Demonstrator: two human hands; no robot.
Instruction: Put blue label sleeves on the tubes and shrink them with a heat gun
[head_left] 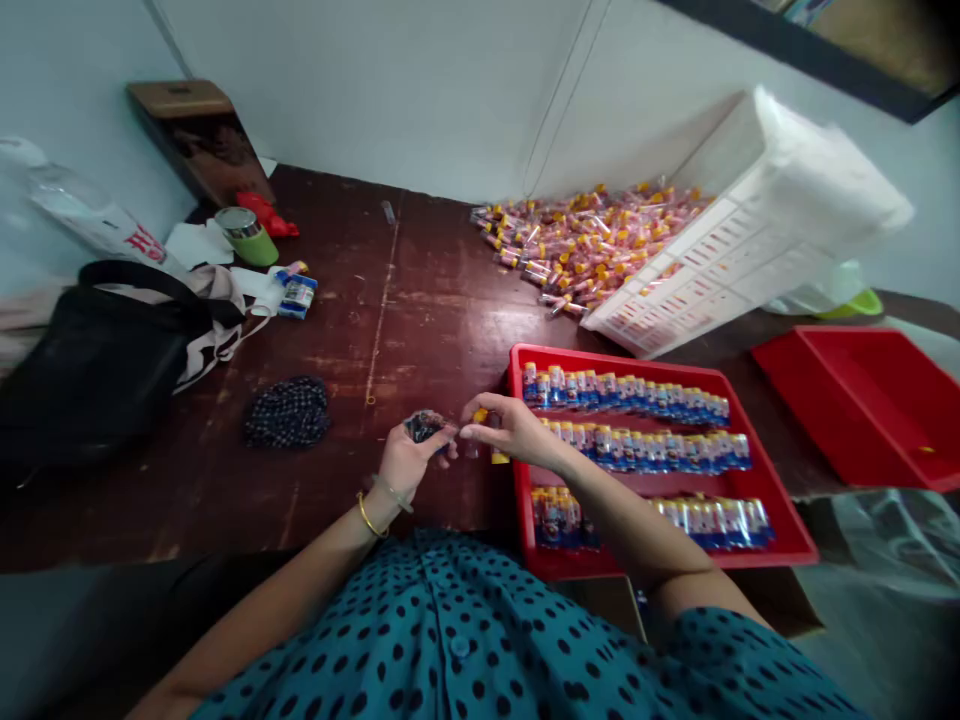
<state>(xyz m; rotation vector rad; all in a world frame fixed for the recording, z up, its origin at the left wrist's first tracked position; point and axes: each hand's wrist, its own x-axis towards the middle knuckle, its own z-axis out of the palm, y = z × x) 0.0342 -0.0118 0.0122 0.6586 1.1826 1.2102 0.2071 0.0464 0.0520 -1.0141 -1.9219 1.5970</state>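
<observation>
My left fingers [437, 438] grasp a dark bundle [423, 427] over the near desk [420, 320]; right fingers [489, 402] curled beside it, can't tell if gripping. Right: red tray [781, 485], three rows of wrapped tubes [646, 450], I'd call those done. Far right: loose tube pile [600, 240], probably remaining.
</observation>
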